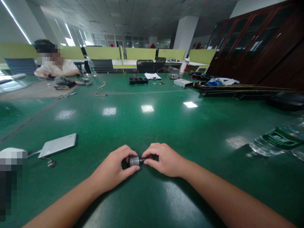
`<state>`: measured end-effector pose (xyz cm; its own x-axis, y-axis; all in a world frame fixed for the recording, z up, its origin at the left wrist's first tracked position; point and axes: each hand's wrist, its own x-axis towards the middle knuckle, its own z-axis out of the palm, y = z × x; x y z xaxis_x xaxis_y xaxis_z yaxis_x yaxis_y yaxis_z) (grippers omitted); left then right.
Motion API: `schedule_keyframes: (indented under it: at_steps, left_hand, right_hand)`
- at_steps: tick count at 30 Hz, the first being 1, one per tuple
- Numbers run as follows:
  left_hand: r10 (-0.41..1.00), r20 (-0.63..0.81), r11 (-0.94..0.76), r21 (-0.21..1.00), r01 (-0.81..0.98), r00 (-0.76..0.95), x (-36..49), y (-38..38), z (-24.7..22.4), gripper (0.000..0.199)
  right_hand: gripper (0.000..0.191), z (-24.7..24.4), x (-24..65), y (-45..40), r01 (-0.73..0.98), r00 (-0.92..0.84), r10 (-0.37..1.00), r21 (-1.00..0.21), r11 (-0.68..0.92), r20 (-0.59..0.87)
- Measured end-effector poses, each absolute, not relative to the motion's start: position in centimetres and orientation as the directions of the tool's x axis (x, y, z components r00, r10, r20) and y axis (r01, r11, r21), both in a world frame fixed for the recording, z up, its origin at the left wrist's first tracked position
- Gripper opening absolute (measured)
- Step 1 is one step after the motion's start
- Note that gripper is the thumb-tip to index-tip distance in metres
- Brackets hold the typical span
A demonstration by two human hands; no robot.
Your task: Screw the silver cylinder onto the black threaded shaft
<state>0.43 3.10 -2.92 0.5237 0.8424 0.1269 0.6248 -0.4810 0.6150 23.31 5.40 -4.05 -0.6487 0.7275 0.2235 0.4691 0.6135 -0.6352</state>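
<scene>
A small grey metal cylinder with a thin dark shaft lies sideways at the front middle of the green table; it looks like a small motor. My left hand is closed round the cylinder, thumb along its near side and fingers over the far side. From the right, my right hand pinches the shaft end between thumb and fingers. The shaft's tip is hidden by those fingers. Both hands rest close to the tabletop, nearly touching each other.
A white power bank with a cable lies at left. Clear plastic bottles lie at right. Farther off are a black tray-like part, papers, a silver box and long dark rails. Another person sits at far left.
</scene>
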Motion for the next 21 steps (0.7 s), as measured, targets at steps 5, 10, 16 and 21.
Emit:
schedule_keyframes:
  at_steps: [5,10,16,21]
  left_hand:
    - [0.834,0.095,-0.488,0.589,0.645,0.544,0.68,2.97,-2.78,0.019]
    - [0.827,0.088,-0.502,0.562,0.658,0.555,0.54,2.74,-2.86,0.024]
    - [0.827,0.094,-0.502,0.566,0.654,0.554,0.49,2.64,-2.86,0.020]
    - [0.829,0.081,-0.493,0.571,0.656,0.553,0.67,2.71,-2.68,0.018]
  right_hand:
    - [0.018,-3.96,23.12,5.31,0.437,-0.695,0.671,-0.588,0.681,0.260]
    - [0.013,-3.88,22.98,5.19,0.434,-0.717,0.649,-0.565,0.701,0.255]
    - [0.017,-3.86,22.98,4.97,0.458,-0.711,0.657,-0.545,0.702,0.250]
    - [0.016,-4.06,22.94,5.09,0.454,-0.710,0.652,-0.535,0.712,0.266]
